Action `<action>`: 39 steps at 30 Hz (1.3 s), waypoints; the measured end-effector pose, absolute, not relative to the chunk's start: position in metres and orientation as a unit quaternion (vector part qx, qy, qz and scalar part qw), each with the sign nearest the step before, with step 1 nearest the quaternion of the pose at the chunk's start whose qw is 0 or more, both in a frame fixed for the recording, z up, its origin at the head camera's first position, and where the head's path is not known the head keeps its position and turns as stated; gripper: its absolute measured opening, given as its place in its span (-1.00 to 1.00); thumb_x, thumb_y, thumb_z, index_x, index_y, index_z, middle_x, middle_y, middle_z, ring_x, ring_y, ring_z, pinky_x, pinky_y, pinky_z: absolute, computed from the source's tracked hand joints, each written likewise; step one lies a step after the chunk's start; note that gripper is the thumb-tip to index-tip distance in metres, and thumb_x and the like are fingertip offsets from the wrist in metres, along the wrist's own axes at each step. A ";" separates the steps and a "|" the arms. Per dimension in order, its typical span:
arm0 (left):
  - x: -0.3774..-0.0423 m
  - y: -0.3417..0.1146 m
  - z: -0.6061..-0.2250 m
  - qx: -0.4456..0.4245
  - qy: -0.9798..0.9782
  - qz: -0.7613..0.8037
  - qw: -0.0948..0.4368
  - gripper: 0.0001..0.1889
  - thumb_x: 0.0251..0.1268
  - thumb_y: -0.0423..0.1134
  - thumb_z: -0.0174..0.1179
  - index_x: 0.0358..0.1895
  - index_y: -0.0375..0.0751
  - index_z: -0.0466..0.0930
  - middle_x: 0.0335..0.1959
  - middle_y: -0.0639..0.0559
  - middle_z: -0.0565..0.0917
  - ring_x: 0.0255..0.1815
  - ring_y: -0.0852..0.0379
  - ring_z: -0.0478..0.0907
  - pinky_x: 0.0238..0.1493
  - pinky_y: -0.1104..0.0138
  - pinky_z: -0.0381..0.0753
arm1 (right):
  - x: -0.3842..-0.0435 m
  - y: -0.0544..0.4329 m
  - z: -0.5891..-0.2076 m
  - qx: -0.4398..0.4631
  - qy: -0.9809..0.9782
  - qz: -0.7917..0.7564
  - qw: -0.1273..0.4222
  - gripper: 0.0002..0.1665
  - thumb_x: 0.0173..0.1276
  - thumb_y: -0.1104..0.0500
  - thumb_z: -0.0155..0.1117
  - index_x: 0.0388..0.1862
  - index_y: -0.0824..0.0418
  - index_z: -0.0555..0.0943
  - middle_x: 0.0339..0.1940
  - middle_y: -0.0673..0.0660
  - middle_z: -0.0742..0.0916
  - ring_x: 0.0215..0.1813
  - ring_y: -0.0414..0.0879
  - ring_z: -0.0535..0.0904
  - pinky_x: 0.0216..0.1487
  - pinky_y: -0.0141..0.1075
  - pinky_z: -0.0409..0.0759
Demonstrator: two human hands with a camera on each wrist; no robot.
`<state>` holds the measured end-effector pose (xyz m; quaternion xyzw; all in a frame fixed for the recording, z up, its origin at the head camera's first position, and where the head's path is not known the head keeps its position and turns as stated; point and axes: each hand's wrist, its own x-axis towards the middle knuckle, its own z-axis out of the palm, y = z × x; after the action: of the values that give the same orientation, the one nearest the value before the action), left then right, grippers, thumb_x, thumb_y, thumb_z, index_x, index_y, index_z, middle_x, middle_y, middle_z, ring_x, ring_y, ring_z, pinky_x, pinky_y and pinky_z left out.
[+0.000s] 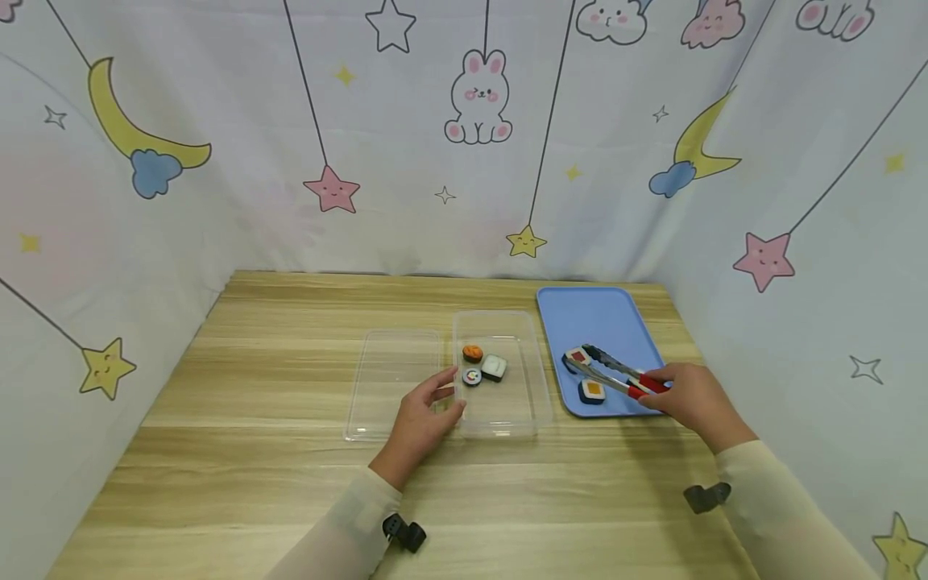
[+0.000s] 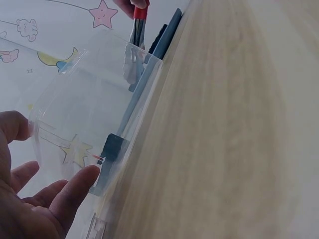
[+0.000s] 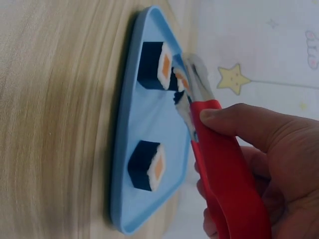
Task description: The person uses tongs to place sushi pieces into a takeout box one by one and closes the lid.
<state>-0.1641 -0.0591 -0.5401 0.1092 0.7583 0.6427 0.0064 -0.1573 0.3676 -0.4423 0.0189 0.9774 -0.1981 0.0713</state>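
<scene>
My right hand (image 1: 696, 403) grips red-handled tongs (image 3: 224, 164) over the blue tray (image 1: 594, 314). Their tips are at a sushi piece with a red centre (image 1: 577, 355); whether they press it firmly cannot be told. In front of that lies an orange-centred sushi piece (image 1: 591, 392), and another sits partly hidden under the tongs. My left hand (image 1: 423, 415) is at the left wall of a clear plastic box (image 1: 540, 387), fingers loosely bent, fingertips at its rim. Inside the box are an orange-topped sushi (image 1: 473, 353), a white-topped one (image 1: 494, 367) and a small round roll (image 1: 471, 377).
A clear lid (image 1: 391, 379) lies flat on the wooden table (image 1: 290, 483), left of the box and partly behind my left hand. The tray stands close to the box's right side. Patterned white curtains (image 1: 406, 234) enclose the table's back and sides.
</scene>
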 end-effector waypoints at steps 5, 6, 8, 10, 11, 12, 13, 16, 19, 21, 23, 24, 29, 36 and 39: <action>-0.164 -0.059 -0.541 0.105 0.760 0.641 0.007 -0.41 0.29 -0.34 0.39 0.42 -0.11 0.56 0.42 -0.13 0.55 0.25 -0.18 0.64 0.15 -0.07 0.65 | -0.156 0.367 -0.442 0.017 0.978 -0.199 0.067 -0.38 0.20 0.01 0.58 0.13 0.38 0.74 -0.01 0.35 0.77 -0.10 0.13 0.59 -0.28 -0.22 0.55; -0.164 -0.059 -0.540 0.103 0.761 0.641 0.008 -0.40 0.28 -0.34 0.40 0.41 -0.09 0.56 0.42 -0.10 0.56 0.25 -0.16 0.64 0.15 -0.07 0.65 | -0.155 0.367 -0.441 0.017 0.977 -0.200 0.066 -0.38 0.20 0.01 0.58 0.13 0.38 0.74 -0.01 0.35 0.77 -0.10 0.13 0.59 -0.28 -0.22 0.55; -0.164 -0.058 -0.540 0.101 0.762 0.640 0.008 -0.40 0.27 -0.34 0.40 0.41 -0.06 0.57 0.41 -0.08 0.56 0.25 -0.14 0.65 0.15 -0.06 0.66 | -0.155 0.367 -0.441 0.017 0.977 -0.201 0.064 -0.39 0.20 0.01 0.58 0.13 0.37 0.74 -0.01 0.35 0.77 -0.10 0.13 0.60 -0.28 -0.22 0.56; -0.163 -0.058 -0.540 0.103 0.761 0.640 0.005 -0.41 0.27 -0.34 0.40 0.41 -0.07 0.57 0.40 -0.07 0.57 0.24 -0.14 0.65 0.14 -0.05 0.66 | -0.155 0.367 -0.441 0.015 0.978 -0.201 0.062 -0.39 0.20 0.01 0.58 0.13 0.37 0.74 -0.01 0.35 0.77 -0.10 0.14 0.60 -0.29 -0.22 0.55; -0.163 -0.058 -0.540 0.102 0.761 0.640 0.005 -0.41 0.27 -0.34 0.40 0.40 -0.07 0.57 0.40 -0.06 0.57 0.23 -0.13 0.66 0.14 -0.04 0.67 | -0.155 0.366 -0.441 0.014 0.978 -0.200 0.061 -0.39 0.20 0.01 0.58 0.12 0.37 0.74 -0.01 0.34 0.78 -0.10 0.13 0.60 -0.28 -0.22 0.55; -0.163 -0.058 -0.540 0.102 0.761 0.641 0.006 -0.41 0.27 -0.34 0.40 0.40 -0.08 0.57 0.40 -0.05 0.57 0.23 -0.13 0.66 0.13 -0.04 0.67 | -0.155 0.367 -0.441 0.014 0.978 -0.199 0.059 -0.39 0.20 0.01 0.59 0.12 0.37 0.75 -0.01 0.34 0.78 -0.10 0.13 0.60 -0.29 -0.22 0.55; -0.164 -0.059 -0.540 0.102 0.761 0.641 0.006 -0.41 0.27 -0.34 0.40 0.41 -0.09 0.57 0.40 -0.05 0.57 0.23 -0.12 0.66 0.13 -0.03 0.67 | -0.155 0.366 -0.440 0.014 0.978 -0.199 0.059 -0.39 0.20 0.01 0.59 0.12 0.37 0.74 -0.01 0.35 0.78 -0.11 0.13 0.60 -0.29 -0.22 0.54; -0.164 -0.059 -0.541 0.101 0.761 0.641 0.007 -0.40 0.28 -0.35 0.40 0.41 -0.12 0.56 0.40 -0.05 0.57 0.24 -0.13 0.65 0.13 -0.04 0.67 | -0.156 0.366 -0.439 0.017 0.978 -0.199 0.056 -0.39 0.19 0.00 0.59 0.11 0.36 0.75 -0.01 0.36 0.77 -0.14 0.12 0.60 -0.31 -0.22 0.55; -0.164 -0.058 -0.542 0.100 0.760 0.642 0.010 -0.40 0.29 -0.34 0.40 0.42 -0.14 0.55 0.41 -0.09 0.56 0.25 -0.13 0.64 0.14 -0.05 0.66 | -0.156 0.365 -0.437 0.018 0.979 -0.195 0.056 -0.38 0.20 -0.02 0.59 0.12 0.36 0.74 0.01 0.37 0.76 -0.13 0.13 0.60 -0.29 -0.19 0.58; -0.164 -0.058 -0.542 0.101 0.758 0.644 0.012 -0.40 0.29 -0.33 0.40 0.43 -0.15 0.54 0.42 -0.12 0.55 0.26 -0.14 0.64 0.14 -0.05 0.66 | -0.156 0.365 -0.436 0.015 0.981 -0.188 0.055 -0.36 0.20 -0.03 0.59 0.13 0.36 0.74 0.03 0.38 0.76 -0.09 0.15 0.61 -0.25 -0.15 0.59; -0.164 -0.059 -0.542 0.101 0.757 0.645 0.014 -0.40 0.29 -0.33 0.40 0.43 -0.16 0.54 0.42 -0.13 0.55 0.26 -0.14 0.63 0.14 -0.05 0.67 | -0.156 0.365 -0.435 0.013 0.982 -0.183 0.054 -0.35 0.20 -0.04 0.58 0.14 0.36 0.74 0.04 0.39 0.75 -0.08 0.16 0.61 -0.21 -0.11 0.60; -0.164 -0.059 -0.541 0.102 0.757 0.645 0.014 -0.40 0.29 -0.33 0.40 0.43 -0.16 0.54 0.42 -0.13 0.55 0.26 -0.14 0.63 0.14 -0.05 0.67 | -0.156 0.364 -0.435 0.012 0.982 -0.181 0.052 -0.35 0.20 -0.04 0.58 0.14 0.36 0.74 0.04 0.39 0.75 -0.07 0.16 0.61 -0.19 -0.09 0.60; -0.165 -0.059 -0.541 0.105 0.758 0.644 0.010 -0.40 0.29 -0.33 0.40 0.42 -0.15 0.55 0.41 -0.15 0.55 0.25 -0.15 0.64 0.13 -0.05 0.67 | -0.157 0.365 -0.434 0.003 0.983 -0.178 0.049 -0.36 0.23 -0.05 0.56 0.16 0.34 0.74 0.05 0.39 0.75 -0.07 0.17 0.62 -0.16 -0.04 0.62; -0.165 -0.058 -0.541 0.101 0.758 0.644 0.008 -0.40 0.28 -0.34 0.40 0.42 -0.18 0.55 0.40 -0.12 0.57 0.24 -0.15 0.65 0.13 -0.07 0.66 | -0.158 0.364 -0.432 0.000 0.984 -0.175 0.039 -0.35 0.22 -0.06 0.57 0.16 0.34 0.73 0.09 0.43 0.73 0.05 0.30 0.62 -0.04 0.11 0.62; -0.165 -0.058 -0.541 0.102 0.757 0.645 0.007 -0.40 0.28 -0.35 0.40 0.41 -0.20 0.55 0.40 -0.15 0.57 0.24 -0.17 0.65 0.14 -0.07 0.66 | -0.158 0.362 -0.428 0.002 0.984 -0.174 0.038 -0.34 0.22 -0.06 0.58 0.16 0.34 0.73 0.08 0.43 0.73 0.04 0.30 0.61 -0.07 0.10 0.62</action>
<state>-0.1646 -0.0584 -0.5412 0.1023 0.7572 0.6451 0.0068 -0.1583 0.3624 -0.4284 0.0017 0.9841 -0.1738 0.0378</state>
